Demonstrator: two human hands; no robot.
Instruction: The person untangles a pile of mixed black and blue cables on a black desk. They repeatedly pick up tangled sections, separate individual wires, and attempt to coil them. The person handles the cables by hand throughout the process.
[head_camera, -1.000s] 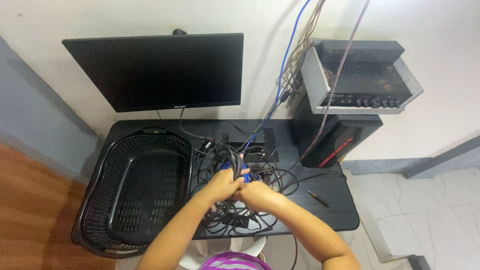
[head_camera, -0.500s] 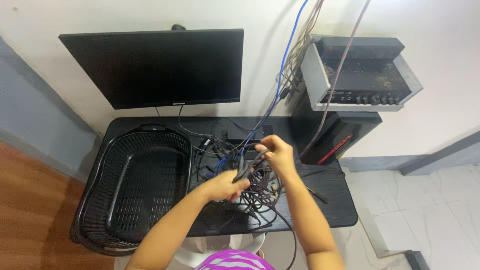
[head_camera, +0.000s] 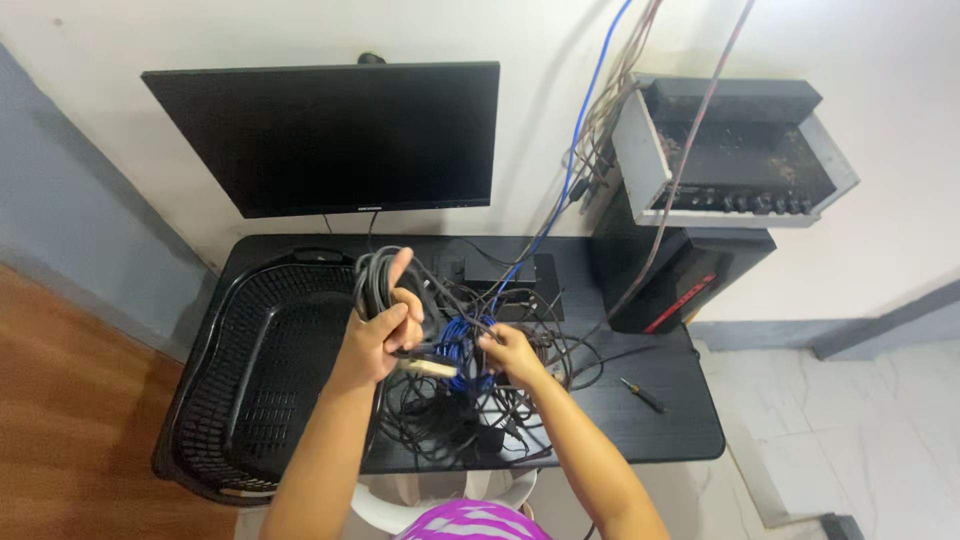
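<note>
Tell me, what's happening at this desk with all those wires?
A person is working through a tangle of cables on a black desk. The left hand is shut around a coiled grey cable, lifted above the pile. The right hand grips a blue cable down in the tangle. A black basket sits at the left, a screwdriver at the right, and a dark monitor stands behind.

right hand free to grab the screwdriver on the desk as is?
Probably yes. The right hand rests on the tangled cables, apparently holding a blue cable, while the screwdriver lies alone on bare desk to its right, with nothing in between.
</note>
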